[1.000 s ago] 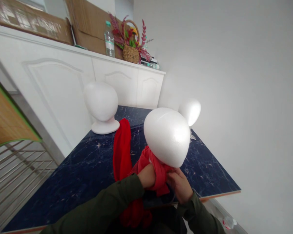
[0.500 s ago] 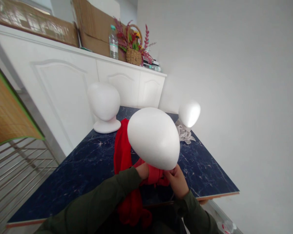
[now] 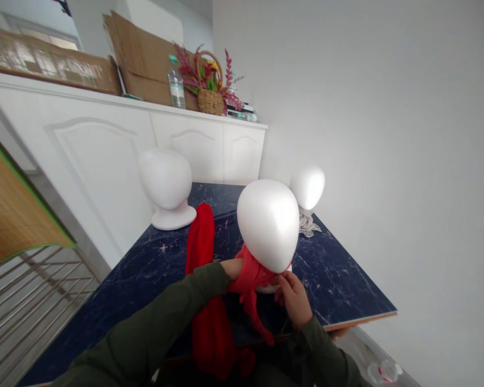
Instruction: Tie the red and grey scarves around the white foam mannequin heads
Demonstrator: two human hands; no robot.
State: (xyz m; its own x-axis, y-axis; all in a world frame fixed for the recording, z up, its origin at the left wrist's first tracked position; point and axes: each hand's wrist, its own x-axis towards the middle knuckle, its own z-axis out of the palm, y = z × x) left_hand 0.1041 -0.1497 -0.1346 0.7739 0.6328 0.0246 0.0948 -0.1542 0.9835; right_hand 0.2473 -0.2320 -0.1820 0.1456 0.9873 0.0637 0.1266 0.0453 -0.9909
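Note:
In front of me a white mannequin head (image 3: 268,223) stands near the table's front edge, with its base partly showing. A coral-red scarf (image 3: 248,274) is wrapped around its neck, one end hanging down in front. My left hand (image 3: 233,267) is at the left side of the neck, its fingers hidden in the scarf. On the other side, my right hand (image 3: 294,298) pinches the scarf just below the head, fingertips closed. A brighter red scarf (image 3: 199,236) lies lengthwise over the table and under my left forearm, down past the front edge.
A bare white mannequin head (image 3: 167,180) stands back left on the dark blue table (image 3: 145,285). At back right, another head (image 3: 307,187) wears a grey scarf (image 3: 307,223). A metal rack (image 3: 44,285) is left; a plastic bottle (image 3: 383,372) lies low right.
The mannequin head has gone from tilted to more upright, so its base shows. The coral scarf end now hangs down in front. My right hand stays by the neck.

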